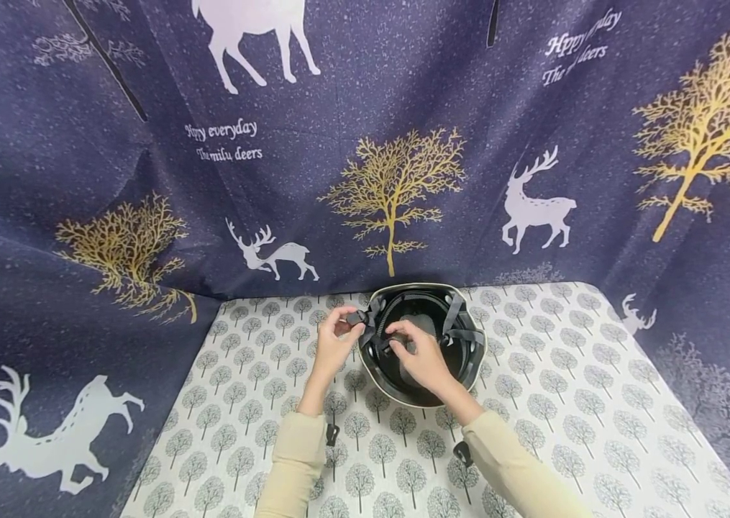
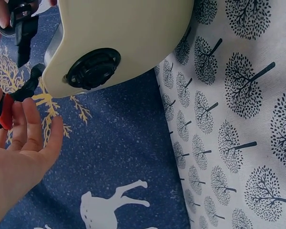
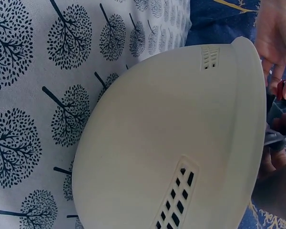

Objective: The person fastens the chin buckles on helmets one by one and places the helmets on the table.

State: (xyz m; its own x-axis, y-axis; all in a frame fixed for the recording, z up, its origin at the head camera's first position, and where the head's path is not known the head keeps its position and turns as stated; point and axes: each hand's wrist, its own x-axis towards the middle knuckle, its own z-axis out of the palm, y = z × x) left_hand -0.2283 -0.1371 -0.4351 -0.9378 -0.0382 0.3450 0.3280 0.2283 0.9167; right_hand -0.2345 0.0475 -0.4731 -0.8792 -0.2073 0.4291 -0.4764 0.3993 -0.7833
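A cream safety helmet [image 3: 167, 114] rests upside down on the table, its dark inside [image 1: 403, 374] facing up and its shell vented. My left hand [image 1: 334, 352] is at the helmet's left rim, pinching a red-and-black buckle [image 2: 5, 112] on a dark strap between thumb and fingers. Over the opening, my right hand [image 1: 428, 363] pinches a black plastic buckle piece [image 2: 25, 29] on the chin strap. The two buckle pieces are apart. Another grey strap [image 1: 466, 335] hangs inside the right rim. A round black knob [image 2: 93, 69] shows on the shell's outside.
The helmet stands toward the back of a table covered with a white tree-print cloth [image 1: 222, 432]. Behind and beside it hangs a dark blue curtain [image 1: 365, 93] with deer and golden trees. Black wrist-camera mounts [image 1: 462, 453] sit below both hands.
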